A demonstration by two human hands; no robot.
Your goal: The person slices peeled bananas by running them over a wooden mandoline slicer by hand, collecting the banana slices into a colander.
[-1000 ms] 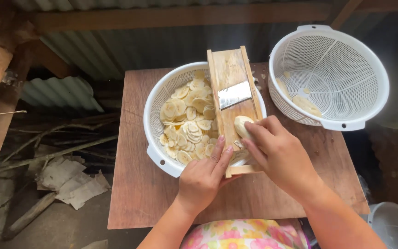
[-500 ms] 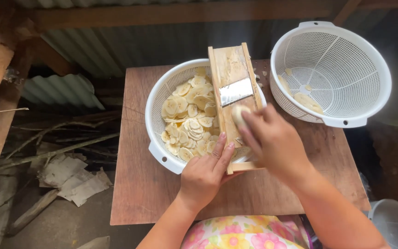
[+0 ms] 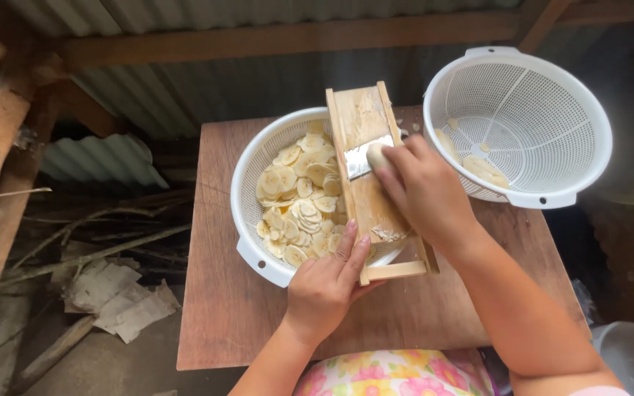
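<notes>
Since the earlier frames the right hand (image 3: 423, 192) has travelled up the wooden slicer (image 3: 370, 180), from the lower half of the board to the metal blade (image 3: 367, 156); its grip is pressed around a pale peeled banana piece (image 3: 376, 155), whose tip now sits on the blade. The left hand (image 3: 326, 287) has not moved: fingers laid together against the slicer's near end, the grip bracing the board's left rail and bottom crossbar rather than pinching it. The slicer lies tilted across the rim of the near colander (image 3: 247, 192), which stands towards the far left of the bench (image 3: 221, 315) and holds a heap of banana slices (image 3: 299, 198) (too many and too overlapped to count). Counted: two white colanders, one slicer, one blade, one banana piece in hand. The second colander (image 3: 522, 121) overhangs the far right corner of the bench, well apart from the left hand, and holds two peeled banana pieces (image 3: 484, 169) plus a few small scraps. Sticks and torn paper (image 3: 111, 297) lie on the ground beyond the bench's left edge.
</notes>
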